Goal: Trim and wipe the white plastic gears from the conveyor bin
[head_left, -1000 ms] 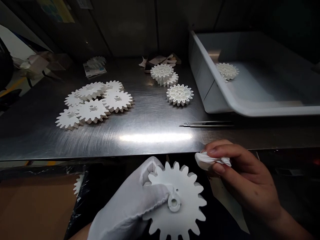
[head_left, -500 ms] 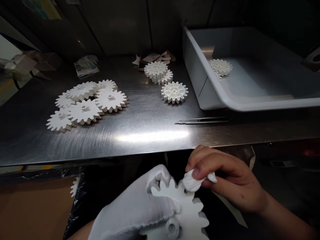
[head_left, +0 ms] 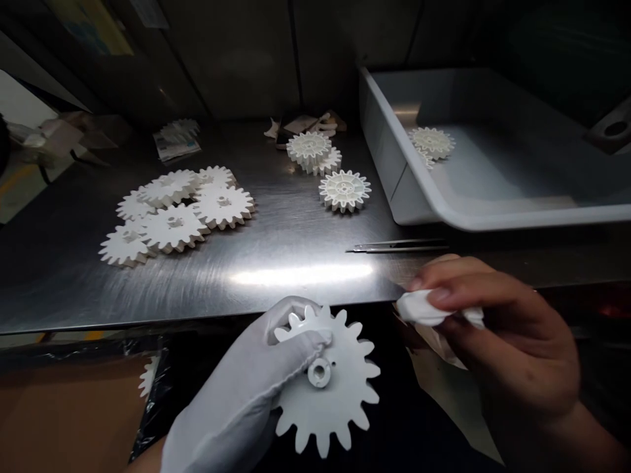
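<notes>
My left hand (head_left: 241, 394), in a white glove, grips a large white plastic gear (head_left: 328, 387) by its edge, flat face and hub toward me, just below the steel table's front edge. My bare right hand (head_left: 497, 335) is off to the gear's right, its fingers pinched on a small folded white wipe (head_left: 424, 309). The wipe is clear of the gear's teeth.
On the steel table (head_left: 296, 263) lie a pile of white gears (head_left: 172, 213) at the left, a few more gears (head_left: 328, 167) at the back middle, and tweezers (head_left: 394, 247) near the front. A grey tray (head_left: 468, 210) at the right holds gears (head_left: 431, 142). A brown box (head_left: 64, 407) sits lower left.
My right hand pulled the wipe off the gear's teeth and moved right and up. My left hand raised the gear and turned its face toward me.
</notes>
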`<state>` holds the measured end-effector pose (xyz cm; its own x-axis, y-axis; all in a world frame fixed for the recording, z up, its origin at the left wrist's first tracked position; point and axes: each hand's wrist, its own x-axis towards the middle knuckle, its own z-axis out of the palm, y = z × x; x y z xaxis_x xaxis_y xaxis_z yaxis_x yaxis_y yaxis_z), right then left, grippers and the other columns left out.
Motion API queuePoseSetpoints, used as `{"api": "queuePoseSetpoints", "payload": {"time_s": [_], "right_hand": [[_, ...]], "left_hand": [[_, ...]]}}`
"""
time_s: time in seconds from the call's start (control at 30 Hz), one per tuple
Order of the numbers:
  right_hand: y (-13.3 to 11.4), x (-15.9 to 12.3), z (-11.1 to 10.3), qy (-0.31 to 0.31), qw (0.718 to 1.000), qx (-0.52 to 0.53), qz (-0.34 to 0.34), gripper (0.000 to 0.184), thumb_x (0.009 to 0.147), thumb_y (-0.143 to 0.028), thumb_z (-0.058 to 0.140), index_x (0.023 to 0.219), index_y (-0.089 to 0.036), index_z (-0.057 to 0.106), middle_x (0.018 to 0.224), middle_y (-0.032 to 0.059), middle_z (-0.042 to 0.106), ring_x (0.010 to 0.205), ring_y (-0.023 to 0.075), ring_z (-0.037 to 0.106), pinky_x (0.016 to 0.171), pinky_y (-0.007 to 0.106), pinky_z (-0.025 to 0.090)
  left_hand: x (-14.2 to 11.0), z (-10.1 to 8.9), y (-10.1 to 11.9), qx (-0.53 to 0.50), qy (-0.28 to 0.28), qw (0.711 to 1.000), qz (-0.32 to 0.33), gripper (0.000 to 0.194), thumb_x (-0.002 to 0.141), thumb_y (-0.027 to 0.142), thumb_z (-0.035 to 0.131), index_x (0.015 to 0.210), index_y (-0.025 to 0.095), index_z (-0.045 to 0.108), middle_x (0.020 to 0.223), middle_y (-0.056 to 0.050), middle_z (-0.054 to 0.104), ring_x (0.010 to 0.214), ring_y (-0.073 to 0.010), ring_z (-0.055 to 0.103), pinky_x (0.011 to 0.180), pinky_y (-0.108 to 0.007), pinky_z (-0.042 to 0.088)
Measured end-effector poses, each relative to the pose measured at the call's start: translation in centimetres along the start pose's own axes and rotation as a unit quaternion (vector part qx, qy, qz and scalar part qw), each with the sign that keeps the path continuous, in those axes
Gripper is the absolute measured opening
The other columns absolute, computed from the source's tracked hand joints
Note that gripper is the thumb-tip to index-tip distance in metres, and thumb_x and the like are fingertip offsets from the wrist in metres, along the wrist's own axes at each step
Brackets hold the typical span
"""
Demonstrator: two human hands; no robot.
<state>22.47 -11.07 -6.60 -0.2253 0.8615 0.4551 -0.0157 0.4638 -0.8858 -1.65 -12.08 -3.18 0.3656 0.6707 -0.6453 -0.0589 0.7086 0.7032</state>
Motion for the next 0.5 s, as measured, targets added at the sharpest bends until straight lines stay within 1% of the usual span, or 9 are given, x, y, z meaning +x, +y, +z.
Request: {"api": "queuePoseSetpoints", "payload": {"time_s": [0.03,0.07,0.17,0.23,0.33,0.43,0.5], "right_hand": [[0.2,-0.2,-0.2,0.030,0.999,-0.018,0.018,0.028,0.089,-0.003,0.062,0.108,-0.024,0.070,0.105,0.0047,0.066,0.101,0.0236,0.060,0.086,0.037,0.050],[0.3,-0.4,-0.4,0.038,0.998,-0.031,0.029,0.029,0.088,-0.002,0.063,0.106,-0.024,0.070,0.105,0.0046,0.065,0.102,0.0235,0.059,0.086,0.036,0.050],[0.8,-0.9,-0.3,0.019,0.998,-0.038,0.044,0.029,0.089,-0.002,0.061,0.106,-0.024,0.069,0.104,0.0040,0.064,0.102,0.0219,0.059,0.085,0.033,0.050],[0.9,-1.0,0.0,-0.005,0.998,-0.032,0.045,0.029,0.090,-0.001,0.060,0.108,-0.023,0.068,0.103,0.0039,0.064,0.102,0.0211,0.059,0.085,0.032,0.050],[0.9,-0.8,0.2,-0.056,0.997,-0.031,0.035,0.032,0.089,0.001,0.059,0.111,-0.021,0.066,0.103,0.0047,0.064,0.101,0.0215,0.061,0.085,0.034,0.050],[0.9,-0.3,0.3,-0.113,0.993,-0.030,-0.005,0.036,0.087,0.003,0.054,0.114,-0.019,0.065,0.104,0.0063,0.066,0.098,0.0223,0.062,0.084,0.038,0.051],[0.8,0.1,0.5,-0.145,0.988,-0.035,-0.043,0.038,0.086,0.004,0.049,0.115,-0.016,0.064,0.106,0.0083,0.066,0.098,0.0224,0.062,0.083,0.039,0.052]], "left_hand": [[-0.2,-0.1,0.0,-0.008,0.005,1.000,0.008,0.023,0.090,0.043,0.062,0.087,0.020,0.059,0.078,0.002,0.061,0.064,-0.0132,0.055,0.060,-0.024,0.049],[-0.3,-0.1,0.0,-0.015,0.005,1.000,0.014,0.022,0.091,0.042,0.062,0.088,0.020,0.058,0.078,0.002,0.061,0.062,-0.0125,0.055,0.059,-0.024,0.049],[-0.4,-0.1,-0.1,-0.031,-0.001,0.999,0.021,0.020,0.089,0.038,0.065,0.086,0.021,0.056,0.076,0.002,0.060,0.061,-0.0124,0.056,0.059,-0.023,0.050],[-0.4,-0.1,-0.2,-0.033,0.006,0.999,0.021,0.022,0.089,0.040,0.065,0.085,0.021,0.055,0.075,0.003,0.057,0.065,-0.0135,0.055,0.060,-0.024,0.051],[-0.3,-0.2,-0.3,-0.014,0.016,0.999,0.030,0.024,0.090,0.042,0.063,0.084,0.020,0.054,0.076,0.003,0.054,0.069,-0.0141,0.053,0.062,-0.025,0.051],[-0.3,-0.3,-0.4,0.025,0.024,0.999,0.038,0.022,0.090,0.039,0.063,0.084,0.019,0.055,0.078,0.001,0.054,0.071,-0.0143,0.050,0.063,-0.025,0.049],[-0.2,-0.2,-0.4,0.032,0.034,0.998,0.039,0.020,0.089,0.035,0.065,0.083,0.018,0.056,0.077,0.001,0.053,0.071,-0.0139,0.048,0.062,-0.024,0.047]]}}
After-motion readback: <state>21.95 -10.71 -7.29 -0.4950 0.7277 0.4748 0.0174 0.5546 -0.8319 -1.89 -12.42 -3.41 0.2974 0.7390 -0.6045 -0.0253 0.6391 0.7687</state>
